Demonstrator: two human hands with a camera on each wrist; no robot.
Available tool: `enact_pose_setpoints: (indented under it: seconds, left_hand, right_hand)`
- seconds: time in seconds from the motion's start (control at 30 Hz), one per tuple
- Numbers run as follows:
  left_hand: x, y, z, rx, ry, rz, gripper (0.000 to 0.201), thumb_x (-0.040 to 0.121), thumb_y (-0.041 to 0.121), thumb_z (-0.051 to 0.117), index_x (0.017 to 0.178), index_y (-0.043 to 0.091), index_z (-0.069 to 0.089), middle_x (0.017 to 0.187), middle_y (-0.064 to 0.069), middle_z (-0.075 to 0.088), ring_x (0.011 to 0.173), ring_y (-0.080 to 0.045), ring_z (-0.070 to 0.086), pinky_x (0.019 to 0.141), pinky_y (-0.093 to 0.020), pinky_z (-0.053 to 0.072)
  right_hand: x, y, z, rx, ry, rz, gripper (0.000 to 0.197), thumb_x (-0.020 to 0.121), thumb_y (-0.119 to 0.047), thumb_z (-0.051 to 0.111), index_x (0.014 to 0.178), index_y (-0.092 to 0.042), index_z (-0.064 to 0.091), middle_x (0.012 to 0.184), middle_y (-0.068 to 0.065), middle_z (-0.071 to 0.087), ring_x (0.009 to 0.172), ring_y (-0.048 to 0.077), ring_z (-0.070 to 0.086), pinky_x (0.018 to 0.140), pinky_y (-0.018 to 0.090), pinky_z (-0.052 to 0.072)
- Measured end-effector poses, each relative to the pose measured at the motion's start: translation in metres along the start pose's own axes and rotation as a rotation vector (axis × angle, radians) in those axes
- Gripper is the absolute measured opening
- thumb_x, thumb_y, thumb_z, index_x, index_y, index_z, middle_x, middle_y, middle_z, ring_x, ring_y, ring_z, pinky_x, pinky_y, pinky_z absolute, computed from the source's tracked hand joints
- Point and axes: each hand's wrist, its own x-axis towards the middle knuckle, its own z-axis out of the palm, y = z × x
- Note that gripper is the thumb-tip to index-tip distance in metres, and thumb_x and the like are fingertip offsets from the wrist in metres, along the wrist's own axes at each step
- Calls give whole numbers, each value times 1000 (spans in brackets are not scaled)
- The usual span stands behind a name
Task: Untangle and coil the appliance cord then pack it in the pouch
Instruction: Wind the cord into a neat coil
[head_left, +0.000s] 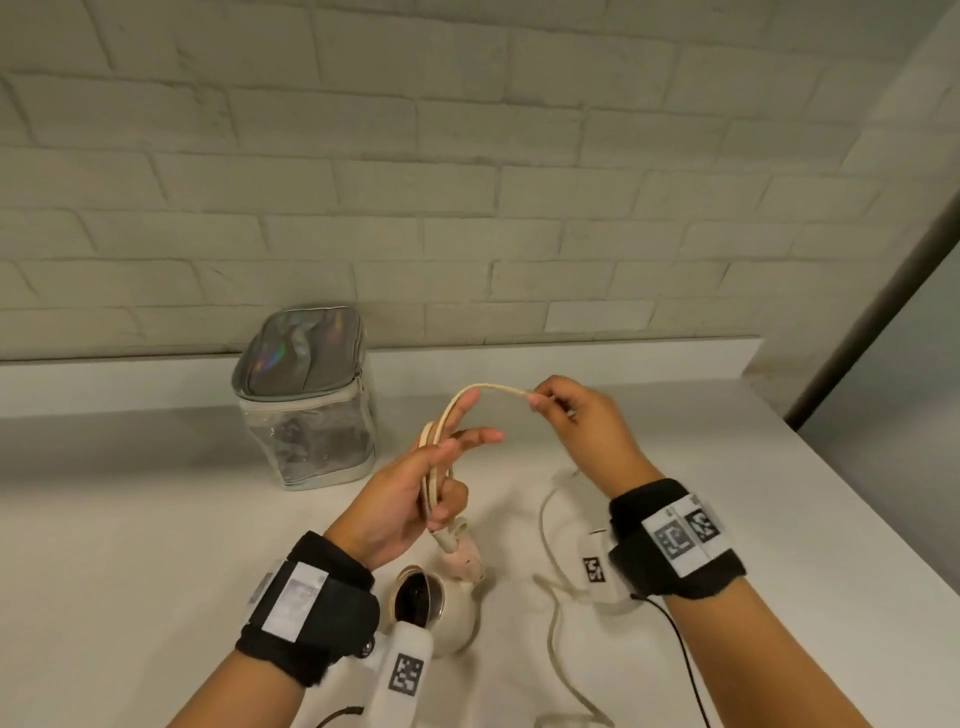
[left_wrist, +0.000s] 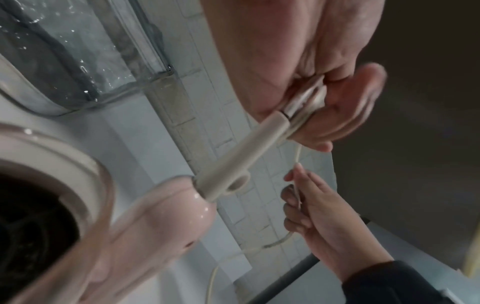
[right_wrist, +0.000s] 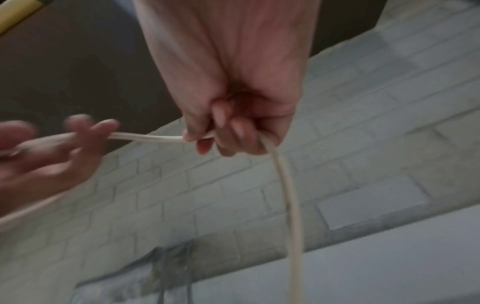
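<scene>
Item: cream flat appliance cord (head_left: 491, 388), a few loops gathered in the left hand (head_left: 410, 493), thumb clamping them to the palm. Free run arched toward two o'clock into the right hand (head_left: 576, 421), fingers curled, pinching it; slack trailed to the white counter (head_left: 156, 519). Right hand nearer the uncoiled length. Silver holographic clear-sided pouch (head_left: 306, 400) stood at ten o'clock, seemingly zipped.

- cord (head_left: 492, 391) — cream, flat; a few loops gathered at one end, one span arched in the air, the slack trailing loose over the worktop (head_left: 156, 545)
- pouch (head_left: 306, 400) — clear sides, iridescent silver lid, upright by the wall, zip partly open
</scene>
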Motion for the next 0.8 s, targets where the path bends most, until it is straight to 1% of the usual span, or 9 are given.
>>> enact_pose_setpoints:
  seconds: [0.17, 0.23, 0.3, 0.37, 0.43, 0.5, 0.57, 0.7, 0.8]
  left_hand:
    - [8, -1, 7, -59, 13, 36, 43, 94, 37, 27, 131, 58, 25, 131, 0, 55, 53, -17, 64, 53, -26, 55]
    - [14, 0, 4, -89, 70, 92, 44, 94, 35, 24, 132, 58, 20, 133, 3, 52, 66, -21, 71, 63, -29, 59]
    - [20, 2, -5, -87, 134, 127, 44, 96, 36, 21, 135, 55, 16, 134, 5, 49, 79, -27, 72, 69, -31, 59]
    - [24, 2, -17, -113, 186, 130, 44, 96, 38, 21, 137, 52, 14, 137, 4, 46, 95, -35, 68, 77, -34, 58]
    - [27, 3, -25, -146, 224, 133, 45, 95, 38, 22, 138, 49, 16, 140, 1, 44, 102, -38, 64, 84, -37, 57]
    - [30, 3, -29, -111, 267, 144, 44, 96, 37, 20, 139, 43, 18, 134, -1, 50, 97, -32, 67, 85, -35, 55]
    - [32, 3, -32, -14, 318, 160, 42, 97, 34, 17, 139, 37, 21, 123, -3, 57, 85, -24, 71, 79, -29, 56]
    - [28, 0, -38, 293, 385, 157, 45, 96, 38, 21, 131, 17, 41, 111, -13, 67, 83, -20, 72, 76, -26, 55]
    - [30, -3, -28, 540, 379, 150, 44, 97, 36, 21, 116, 11, 54, 67, -5, 72, 67, -19, 69, 66, -29, 50]
  right_hand:
    - [-23, -13, 36, -408, -324, -152, 23, 95, -29, 38, 103, -21, 58, 99, 11, 67, 92, 32, 61, 74, 36, 47]
    - [-35, -16, 49, -407, -463, -189, 26, 96, -25, 39, 111, -18, 58, 107, 15, 66, 98, 35, 60, 78, 36, 44]
    - [-46, -15, 55, -234, -582, -118, 31, 96, -22, 41, 126, -22, 52, 119, 12, 64, 104, 27, 59, 88, 32, 43]
    - [-52, -12, 50, 15, -588, 2, 27, 94, -22, 47, 119, -19, 57, 104, 2, 68, 89, 13, 59, 84, 27, 43]
    - [-54, -7, 39, 140, -526, 77, 15, 91, -25, 54, 96, -16, 65, 74, -8, 59, 68, 6, 50, 72, 25, 40]
    - [-56, -3, 29, 82, -508, 58, 13, 90, -30, 55, 85, -21, 63, 64, -10, 50, 61, 7, 44, 65, 25, 38]
    - [-59, 0, 21, -93, -522, -49, 15, 91, -35, 51, 87, -24, 61, 62, -10, 49, 58, 6, 43, 61, 23, 36]
    - [-59, 4, 5, -110, -496, -199, 18, 91, -34, 50, 93, -23, 64, 78, -7, 61, 73, 1, 44, 68, 14, 33]
    - [-51, 1, 0, -15, -413, -293, 26, 86, -45, 48, 91, -29, 67, 81, -12, 62, 76, 0, 41, 74, 13, 29]
